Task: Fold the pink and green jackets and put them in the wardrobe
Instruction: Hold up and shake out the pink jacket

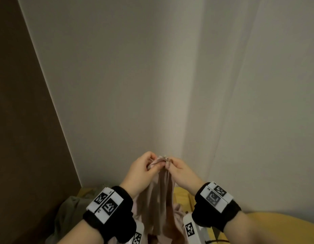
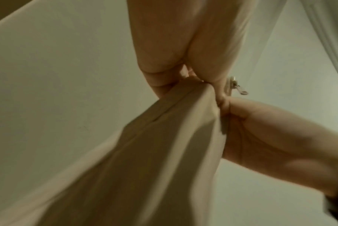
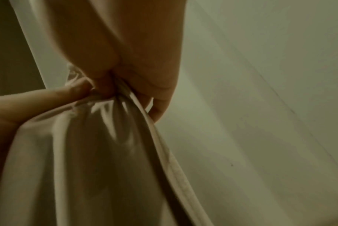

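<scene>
Open wall point(image 1: 117, 76) across most of the head view, a corner line running down right of centre, a brown panel point(image 1: 17, 111) filling the left edge. Yellow surface point(image 1: 268, 224) only along the bottom, lower right.

Pink jacket point(image 1: 160, 196) at bottom centre, held up by its top edge and hanging straight down between the 2 wrists, lower part bunched on the yellow surface. Green jacket point(image 1: 68, 213) crumpled at lower left, just beside the brown panel, touched by neither hand.

Left hand point(image 1: 141, 170) raised, knuckles up, fingers curled, pinching the pink fabric at its top. Right hand point(image 1: 180, 170) mirrored just beside it, fingertips pinching the same bunched edge; the 2 hands nearly touching. Black wristbands with white marker blocks on both wrists.

In the left wrist view, thumb and fingers point(image 2: 160, 64) pressed together on a folded seam of the jacket point(image 2: 145, 160), the right hand point(image 2: 270, 137) coming in from the right, a small metal zip pull point(image 2: 239, 87) showing just past the fingertips. In the right wrist view, fabric point(image 3: 90, 152) gathered into tight creases under the fingers point(image 3: 141, 68).

Jacket hem cut off by the bottom of the frame; wrist views dim and blurred; fabric colour washed to beige there.
</scene>
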Available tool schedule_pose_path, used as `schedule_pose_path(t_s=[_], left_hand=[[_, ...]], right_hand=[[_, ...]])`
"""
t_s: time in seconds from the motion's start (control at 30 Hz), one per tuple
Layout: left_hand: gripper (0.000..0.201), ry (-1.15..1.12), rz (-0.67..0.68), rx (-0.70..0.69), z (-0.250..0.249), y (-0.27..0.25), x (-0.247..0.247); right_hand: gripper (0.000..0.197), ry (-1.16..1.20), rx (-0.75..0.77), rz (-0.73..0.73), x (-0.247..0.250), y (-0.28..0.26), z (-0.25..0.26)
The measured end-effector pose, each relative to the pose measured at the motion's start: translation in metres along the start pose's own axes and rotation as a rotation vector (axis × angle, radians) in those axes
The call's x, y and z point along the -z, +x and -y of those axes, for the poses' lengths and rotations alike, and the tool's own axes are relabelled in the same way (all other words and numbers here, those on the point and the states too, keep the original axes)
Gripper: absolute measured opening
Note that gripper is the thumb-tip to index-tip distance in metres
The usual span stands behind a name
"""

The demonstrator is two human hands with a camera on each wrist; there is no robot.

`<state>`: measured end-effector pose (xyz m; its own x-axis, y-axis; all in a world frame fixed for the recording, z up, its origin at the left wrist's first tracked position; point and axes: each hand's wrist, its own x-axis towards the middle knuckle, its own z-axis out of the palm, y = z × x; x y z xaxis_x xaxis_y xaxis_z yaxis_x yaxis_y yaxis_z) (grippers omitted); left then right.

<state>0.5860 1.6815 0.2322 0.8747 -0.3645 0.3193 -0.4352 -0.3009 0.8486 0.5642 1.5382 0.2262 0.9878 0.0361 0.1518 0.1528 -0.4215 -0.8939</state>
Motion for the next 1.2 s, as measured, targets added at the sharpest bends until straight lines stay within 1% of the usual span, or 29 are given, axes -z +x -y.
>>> schedule_pose_path(t_s=[0.03, 0.1, 0.17, 0.23, 0.27, 0.3, 0.37, 0.43, 0.53, 0.6, 0.67, 0.7, 0.73, 0.8, 0.83, 0.87, 0.9, 0.93, 0.97, 1.03, 1.07, 1.13, 1.2], left_hand=[[0.020, -0.026, 0.046, 0.025, 0.002, -0.003, -0.001], [0.029, 0.039, 0.191, 0.070, 0.013, -0.008, -0.001], [0.028, 0.152, 0.334, 0.096, 0.030, -0.013, -0.001], [0.020, 0.218, 0.407, 0.150, 0.051, -0.019, 0.000], [0.019, 0.242, 0.429, 0.186, 0.062, -0.023, 0.000], [0.024, 0.275, 0.444, 0.215, 0.071, -0.026, 0.000], [0.036, 0.318, 0.435, 0.259, 0.087, -0.032, -0.001], [0.038, 0.306, 0.399, 0.281, 0.098, -0.037, 0.000], [0.035, 0.268, 0.336, 0.252, 0.106, -0.041, 0.004], [0.036, 0.270, 0.254, 0.213, 0.102, -0.039, 0.006], [0.039, 0.262, 0.141, 0.156, 0.088, -0.034, 0.006], [0.039, 0.241, 0.095, 0.119, 0.078, -0.031, 0.005], [0.039, 0.213, 0.067, 0.081, 0.066, -0.027, 0.004], [0.035, 0.159, 0.072, 0.015, 0.039, -0.020, 0.001], [0.034, 0.131, 0.088, -0.018, 0.027, -0.016, -0.001], [0.032, 0.097, 0.100, -0.045, 0.015, -0.013, -0.003], [0.029, 0.060, 0.105, -0.062, 0.004, -0.011, -0.005], [0.025, 0.023, 0.103, -0.071, -0.006, -0.010, -0.006], [0.022, -0.017, 0.099, -0.080, -0.013, -0.009, -0.007], [0.017, -0.073, 0.102, -0.085, -0.020, -0.008, -0.005], [0.016, -0.063, 0.116, -0.070, -0.019, -0.008, -0.002], [0.023, 0.072, 0.160, -0.030, -0.009, -0.008, 0.003], [0.018, 0.256, 0.213, -0.006, 0.008, -0.010, 0.007]], right_hand=[[0.029, 0.038, 0.005, -0.034, 0.002, 0.000, 0.001], [0.036, 0.104, -0.011, -0.090, 0.007, 0.001, 0.004], [0.032, 0.136, -0.049, -0.168, 0.016, 0.004, 0.004], [0.030, 0.183, -0.082, -0.245, 0.028, 0.005, 0.004], [0.032, 0.199, -0.086, -0.277, 0.034, 0.006, 0.003], [0.033, 0.199, -0.083, -0.309, 0.040, 0.007, 0.002], [0.032, 0.160, -0.075, -0.353, 0.052, 0.009, 0.001], [0.029, 0.126, -0.081, -0.395, 0.062, 0.012, 0.000], [0.028, 0.171, -0.122, -0.460, 0.076, 0.012, -0.006], [0.020, 0.181, -0.157, -0.443, 0.079, 0.008, -0.007], [0.013, 0.152, -0.152, -0.343, 0.072, 0.003, -0.004], [0.006, 0.177, -0.136, -0.264, 0.066, -0.001, -0.001], [0.006, 0.205, -0.124, -0.162, 0.059, -0.005, 0.003], [0.024, 0.223, -0.121, 0.062, 0.043, -0.011, 0.006], [0.032, 0.172, -0.127, 0.150, 0.036, -0.013, 0.006], [0.036, 0.066, -0.114, 0.199, 0.030, -0.015, 0.006], [0.035, -0.035, -0.079, 0.220, 0.026, -0.016, 0.006], [0.029, -0.096, -0.044, 0.236, 0.022, -0.017, 0.004], [0.021, -0.100, -0.030, 0.233, 0.020, -0.017, 0.002], [0.008, -0.051, -0.037, 0.164, 0.020, -0.019, 0.001], [0.013, -0.015, -0.041, 0.102, 0.023, -0.018, 0.002], [0.031, 0.081, -0.055, -0.044, 0.033, -0.017, 0.002], [0.032, 0.109, -0.109, -0.215, 0.045, -0.014, 0.003]])
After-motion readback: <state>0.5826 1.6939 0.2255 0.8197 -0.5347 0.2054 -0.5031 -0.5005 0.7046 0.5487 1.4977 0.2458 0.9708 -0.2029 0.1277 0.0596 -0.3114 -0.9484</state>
